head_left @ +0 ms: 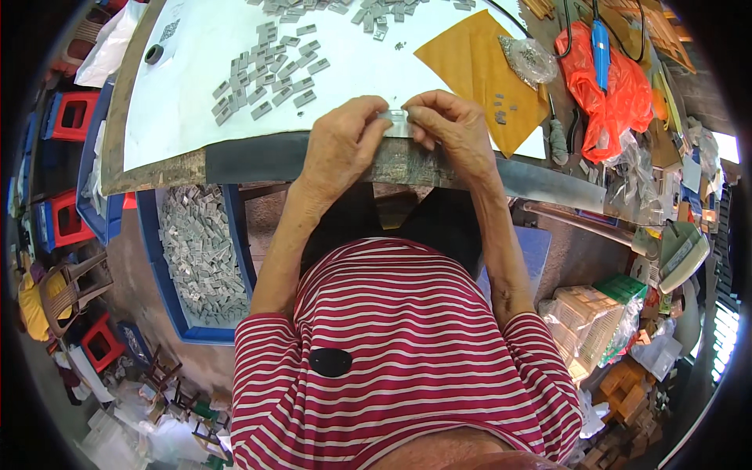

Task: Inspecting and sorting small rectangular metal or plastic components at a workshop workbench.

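Note:
Close to the table's near edge, my left hand (pixel 342 145) and my right hand (pixel 454 129) pinch a small flat grey metal piece (pixel 397 123) between them, one at each end. Fingertips cover its ends, so its full shape is hidden. Just beyond my left hand, many loose grey rectangular pieces (pixel 270 74), each with a darker slot, lie scattered on the white sheet (pixel 180 102). To the right of my right hand is a brown paper sheet (pixel 462 59) with several tiny grey parts (pixel 500 117) on it.
A clear bag of small parts (pixel 529 61), a red plastic bag (pixel 576 94) and a blue-handled tool (pixel 601 55) lie at the right. More grey pieces are heaped at the far edge. Below the table's left side stands a blue bin (pixel 180 325) full of grey pieces.

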`<control>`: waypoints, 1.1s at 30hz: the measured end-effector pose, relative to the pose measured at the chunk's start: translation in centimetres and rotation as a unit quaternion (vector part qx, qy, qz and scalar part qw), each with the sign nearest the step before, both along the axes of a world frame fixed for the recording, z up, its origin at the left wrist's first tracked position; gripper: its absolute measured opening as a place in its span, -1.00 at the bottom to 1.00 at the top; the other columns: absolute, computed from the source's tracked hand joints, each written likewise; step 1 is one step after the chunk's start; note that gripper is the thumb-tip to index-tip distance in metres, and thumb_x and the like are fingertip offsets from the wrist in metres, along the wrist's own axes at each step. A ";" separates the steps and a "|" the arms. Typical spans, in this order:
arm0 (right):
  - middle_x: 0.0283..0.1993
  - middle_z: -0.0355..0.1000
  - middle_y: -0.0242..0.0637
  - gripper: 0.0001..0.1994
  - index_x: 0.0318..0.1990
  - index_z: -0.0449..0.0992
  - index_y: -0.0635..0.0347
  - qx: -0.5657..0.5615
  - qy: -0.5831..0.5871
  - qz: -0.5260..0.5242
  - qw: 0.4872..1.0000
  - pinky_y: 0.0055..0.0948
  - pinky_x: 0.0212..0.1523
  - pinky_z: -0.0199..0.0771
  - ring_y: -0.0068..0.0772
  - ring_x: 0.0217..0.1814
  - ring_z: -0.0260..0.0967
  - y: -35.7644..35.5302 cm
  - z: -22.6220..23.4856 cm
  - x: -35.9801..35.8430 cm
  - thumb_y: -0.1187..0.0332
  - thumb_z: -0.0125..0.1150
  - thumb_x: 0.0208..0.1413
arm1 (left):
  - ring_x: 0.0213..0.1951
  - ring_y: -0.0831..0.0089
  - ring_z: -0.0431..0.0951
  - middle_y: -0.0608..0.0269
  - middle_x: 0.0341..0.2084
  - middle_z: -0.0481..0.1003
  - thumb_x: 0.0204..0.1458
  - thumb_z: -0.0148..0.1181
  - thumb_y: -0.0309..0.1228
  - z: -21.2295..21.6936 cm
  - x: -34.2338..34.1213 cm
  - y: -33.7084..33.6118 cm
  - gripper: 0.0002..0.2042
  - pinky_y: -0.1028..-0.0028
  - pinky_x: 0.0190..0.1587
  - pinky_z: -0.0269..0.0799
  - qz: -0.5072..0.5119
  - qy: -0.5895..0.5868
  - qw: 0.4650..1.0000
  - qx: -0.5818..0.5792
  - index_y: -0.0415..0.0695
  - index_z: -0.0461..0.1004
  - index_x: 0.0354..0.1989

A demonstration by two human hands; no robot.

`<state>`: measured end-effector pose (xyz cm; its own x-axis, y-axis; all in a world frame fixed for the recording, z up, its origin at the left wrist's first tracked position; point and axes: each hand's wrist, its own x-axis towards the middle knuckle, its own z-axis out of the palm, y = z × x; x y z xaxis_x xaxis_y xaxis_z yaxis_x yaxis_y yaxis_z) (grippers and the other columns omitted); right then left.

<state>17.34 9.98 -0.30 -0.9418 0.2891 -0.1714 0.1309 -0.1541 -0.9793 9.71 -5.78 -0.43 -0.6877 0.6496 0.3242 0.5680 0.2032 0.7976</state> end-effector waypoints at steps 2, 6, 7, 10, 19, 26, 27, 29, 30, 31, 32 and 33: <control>-0.60 0.36 -0.39 -0.86 -0.33 0.47 0.34 -0.007 0.012 -0.009 1.000 -0.76 -0.62 0.17 -0.72 -0.62 0.21 0.0 -0.1 -0.1 0.43 0.10 0.01 | -0.52 0.22 0.48 0.04 -0.55 0.45 -0.12 0.11 -0.50 -0.1 -0.8 -0.2 -0.87 0.39 -0.45 0.36 0.033 -0.002 0.999 -0.003 -0.26 0.42 -0.38; -0.58 0.34 -0.40 -0.86 -0.30 0.46 0.34 0.011 0.020 -0.055 0.998 -0.76 -0.61 0.11 -0.70 -0.62 0.16 0.8 0.4 1.0 0.45 0.04 0.06 | -0.53 0.14 0.46 0.00 -0.56 0.45 -0.14 0.09 -0.50 -0.5 -3.2 0.0 -0.90 0.34 -0.46 0.34 0.087 0.069 0.993 -0.025 -0.26 0.42 -0.44; -0.58 0.33 -0.40 -0.86 -0.30 0.46 0.34 0.019 0.032 -0.060 0.997 -0.76 -0.61 0.11 -0.70 -0.62 0.16 0.9 0.6 1.3 0.45 0.04 0.06 | -0.52 0.11 0.45 0.00 -0.57 0.44 -0.15 0.09 -0.50 -0.9 -3.8 0.0 -0.90 0.31 -0.45 0.32 0.106 0.087 0.990 -0.017 -0.26 0.42 -0.45; -0.58 0.33 -0.41 -0.87 -0.31 0.46 0.34 0.054 0.022 -0.106 0.993 -0.77 -0.63 0.09 -0.70 -0.62 0.17 2.3 1.3 2.5 0.46 0.05 0.05 | -0.46 0.14 0.44 0.06 -0.54 0.44 -0.15 0.10 -0.47 -2.0 -5.4 0.1 -0.91 0.28 -0.40 0.28 0.137 0.137 0.979 -0.061 -0.21 0.42 -0.47; -0.61 0.33 -0.43 -0.88 -0.35 0.46 0.35 0.238 -0.004 -0.237 0.942 -0.75 -0.62 0.11 -0.73 -0.61 0.19 10.9 -1.4 4.3 0.47 0.07 0.01 | -0.35 0.23 0.44 0.21 -0.46 0.46 -0.13 0.08 -0.44 -3.0 -6.6 -0.4 -0.91 0.29 -0.32 0.23 0.163 0.177 0.959 -0.150 -0.14 0.42 -0.42; -0.56 0.35 -0.46 -0.87 -0.35 0.46 0.33 0.355 -0.020 -0.159 0.921 -0.72 -0.50 0.25 -0.74 -0.55 0.23 12.5 -2.9 3.4 0.44 0.12 -0.02 | -0.38 0.23 0.43 0.26 -0.49 0.43 -0.12 0.09 -0.41 -2.9 -6.9 -0.7 -0.92 0.28 -0.37 0.18 0.184 0.185 0.948 -0.182 -0.07 0.42 -0.42; -0.54 0.35 -0.47 -0.87 -0.34 0.47 0.32 0.372 -0.017 -0.143 0.917 -0.72 -0.50 0.26 -0.74 -0.54 0.23 12.6 -3.0 3.3 0.43 0.12 -0.02 | -0.38 0.23 0.43 0.26 -0.49 0.43 -0.12 0.09 -0.41 -2.9 -6.9 -0.8 -0.92 0.28 -0.37 0.18 0.185 0.185 0.948 -0.183 -0.07 0.42 -0.42; -0.53 0.35 -0.47 -0.87 -0.34 0.46 0.32 0.397 -0.017 -0.127 0.909 -0.71 -0.49 0.27 -0.73 -0.53 0.24 12.8 -3.4 3.2 0.43 0.12 -0.01 | -0.37 0.23 0.43 0.25 -0.48 0.43 -0.12 0.08 -0.42 -2.9 -6.9 -0.8 -0.92 0.28 -0.37 0.18 0.186 0.184 0.947 -0.187 -0.07 0.42 -0.43; -0.52 0.35 -0.47 -0.87 -0.34 0.45 0.31 0.421 -0.016 -0.111 0.900 -0.70 -0.49 0.28 -0.73 -0.51 0.25 13.0 -3.5 3.1 0.42 0.12 -0.01 | -0.37 0.23 0.43 0.25 -0.48 0.43 -0.12 0.08 -0.42 -2.8 -7.0 -0.8 -0.92 0.28 -0.37 0.18 0.186 0.184 0.947 -0.187 -0.07 0.42 -0.43; -0.52 0.35 -0.47 -0.87 -0.34 0.45 0.31 0.421 -0.016 -0.110 0.900 -0.70 -0.49 0.28 -0.73 -0.51 0.25 13.1 -3.6 3.1 0.42 0.12 -0.01 | -0.36 0.23 0.42 0.24 -0.48 0.43 -0.13 0.08 -0.42 -2.8 -6.9 -0.8 -0.92 0.27 -0.36 0.19 0.182 0.179 0.950 -0.180 -0.08 0.41 -0.43; -0.52 0.35 -0.45 -0.88 -0.35 0.43 0.32 0.439 -0.016 -0.098 0.893 -0.68 -0.48 0.30 -0.71 -0.51 0.26 13.3 -3.7 3.0 0.43 0.11 -0.01 | -0.35 0.22 0.42 0.23 -0.48 0.43 -0.13 0.08 -0.43 -2.8 -6.9 -0.7 -0.92 0.27 -0.35 0.19 0.179 0.174 0.953 -0.173 -0.10 0.41 -0.43; -0.52 0.34 -0.43 -0.89 -0.37 0.42 0.32 0.457 -0.015 -0.085 0.885 -0.67 -0.48 0.32 -0.69 -0.51 0.28 13.5 -3.7 3.0 0.44 0.09 0.00 | -0.35 0.22 0.42 0.23 -0.48 0.43 -0.13 0.08 -0.43 -2.8 -6.8 -0.6 -0.92 0.27 -0.35 0.19 0.179 0.174 0.953 -0.173 -0.10 0.41 -0.43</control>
<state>20.35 23.50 -4.01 -0.8701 0.4576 0.1832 0.2109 0.6814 -0.7008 2.88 -6.36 -3.23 -0.7755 0.5030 0.3816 0.6304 0.6506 0.4236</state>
